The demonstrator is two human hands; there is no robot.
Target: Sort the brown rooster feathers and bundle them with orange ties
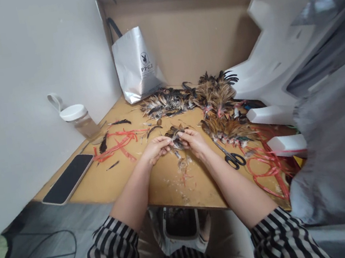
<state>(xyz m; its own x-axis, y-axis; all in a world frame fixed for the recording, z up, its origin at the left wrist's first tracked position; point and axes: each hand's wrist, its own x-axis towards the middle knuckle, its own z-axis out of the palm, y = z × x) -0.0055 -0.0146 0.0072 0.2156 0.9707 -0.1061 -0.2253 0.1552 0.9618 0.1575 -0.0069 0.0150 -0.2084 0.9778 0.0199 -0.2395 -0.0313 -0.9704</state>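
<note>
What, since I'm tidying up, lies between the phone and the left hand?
In the head view, red strips and a small dark feather lie between them.

Near-side access: tabletop (98, 186) is open between the phone (69, 179) and the left forearm (134, 189). Left approach: red strips (118, 145) and a lidded bottle (83, 122) obstruct. Far approach: the silver bag (135, 71) and feather bundles (168, 102) block passage. Right approach: scissors (235, 160) and a red ribbon tangle (275, 169) intrude.

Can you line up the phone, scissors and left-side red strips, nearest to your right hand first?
1. Scissors: just right of my right hand.
2. Red strips: over on the left.
3. Phone: even farther left.
</note>
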